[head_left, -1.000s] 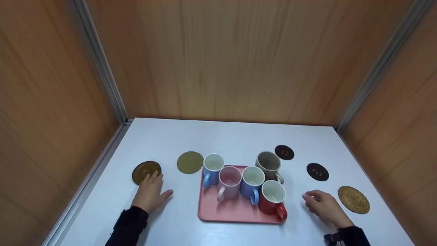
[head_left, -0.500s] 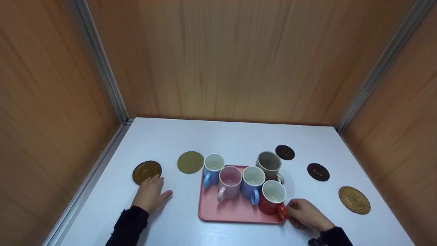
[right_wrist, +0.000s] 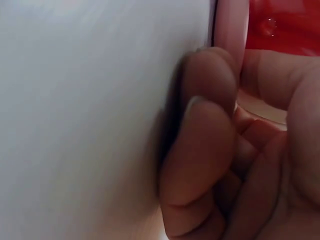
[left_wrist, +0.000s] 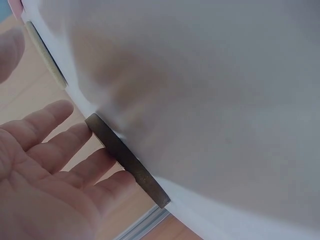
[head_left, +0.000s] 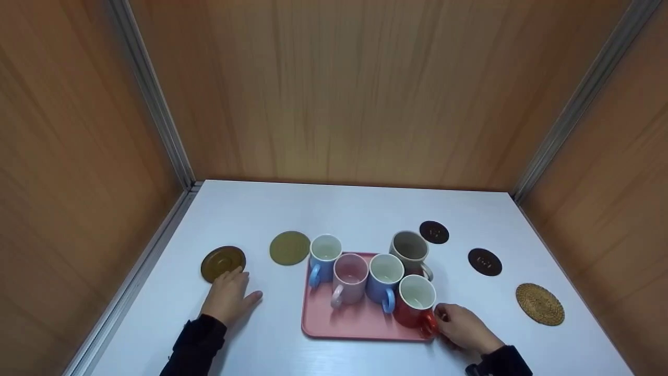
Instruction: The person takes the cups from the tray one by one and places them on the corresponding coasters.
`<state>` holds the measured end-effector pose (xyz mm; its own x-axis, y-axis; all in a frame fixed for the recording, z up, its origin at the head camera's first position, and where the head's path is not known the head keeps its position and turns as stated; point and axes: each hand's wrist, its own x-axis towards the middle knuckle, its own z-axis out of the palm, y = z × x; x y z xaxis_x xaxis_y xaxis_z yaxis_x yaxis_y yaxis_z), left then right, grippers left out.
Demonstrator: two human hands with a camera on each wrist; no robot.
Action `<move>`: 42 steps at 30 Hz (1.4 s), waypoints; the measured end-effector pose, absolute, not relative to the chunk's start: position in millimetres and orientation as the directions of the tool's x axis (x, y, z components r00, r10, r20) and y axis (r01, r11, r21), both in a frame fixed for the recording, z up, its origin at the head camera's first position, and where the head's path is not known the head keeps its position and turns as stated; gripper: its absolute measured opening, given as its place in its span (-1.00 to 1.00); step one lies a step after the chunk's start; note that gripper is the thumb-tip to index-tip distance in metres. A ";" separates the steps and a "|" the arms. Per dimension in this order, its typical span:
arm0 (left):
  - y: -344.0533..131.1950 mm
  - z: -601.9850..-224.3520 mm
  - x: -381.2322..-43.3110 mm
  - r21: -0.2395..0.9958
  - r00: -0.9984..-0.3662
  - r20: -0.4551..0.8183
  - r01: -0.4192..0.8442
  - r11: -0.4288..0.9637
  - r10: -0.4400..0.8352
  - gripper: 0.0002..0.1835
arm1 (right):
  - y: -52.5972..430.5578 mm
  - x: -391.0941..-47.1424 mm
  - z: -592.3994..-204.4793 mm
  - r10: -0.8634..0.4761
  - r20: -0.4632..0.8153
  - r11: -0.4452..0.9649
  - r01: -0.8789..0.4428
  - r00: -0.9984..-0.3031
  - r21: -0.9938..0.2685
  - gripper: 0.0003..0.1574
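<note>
My left hand (head_left: 225,297) lies at the left with spread fingers, its fingertips touching the near edge of a brown round saucer-like coaster (head_left: 216,261). The left wrist view shows that coaster's thick rim (left_wrist: 127,159) against the fingertips. At the right, my right hand (head_left: 464,329) pinches the right rim of a pink tray (head_left: 344,325), beside the handle of a red mug (head_left: 407,312). In the right wrist view the tray's edge (right_wrist: 232,30) runs between thumb and curled fingers. Also on the tray are a pink mug (head_left: 349,287) and a blue mug (head_left: 380,290).
A second blue mug (head_left: 322,269) and a grey mug (head_left: 409,256) stand at the tray's back corners. An olive round coaster (head_left: 288,248) lies left of the tray. Two dark coasters (head_left: 485,261) and a woven one (head_left: 540,304) lie to the right.
My right hand has moved left from the table to the tray's right rim and taken hold there. The left hand has stayed at the brown coaster.
</note>
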<state>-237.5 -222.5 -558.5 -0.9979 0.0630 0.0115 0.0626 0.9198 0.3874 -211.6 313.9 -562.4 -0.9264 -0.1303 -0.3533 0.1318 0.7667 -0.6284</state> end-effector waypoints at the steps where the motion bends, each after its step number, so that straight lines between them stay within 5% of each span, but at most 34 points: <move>1: -222.3 -558.4 -237.6 0.387 -0.998 0.010 0.062 0.920 0.063 -0.32 | 313.2 -211.8 -562.5 -0.125 -0.351 0.773 0.131 -0.928 -0.621 -0.80; 12: -222.4 -560.6 -242.1 0.391 -0.998 0.007 0.056 0.919 0.057 -0.26 | 313.9 -210.8 -565.3 -0.151 -0.294 0.791 0.063 -0.944 -0.609 -0.77; 42: -169.4 -554.6 -291.9 0.268 -0.977 -0.068 0.179 0.947 0.203 -0.25 | 308.4 -210.7 -565.0 -0.026 -0.387 0.788 0.219 -0.922 -0.575 -0.84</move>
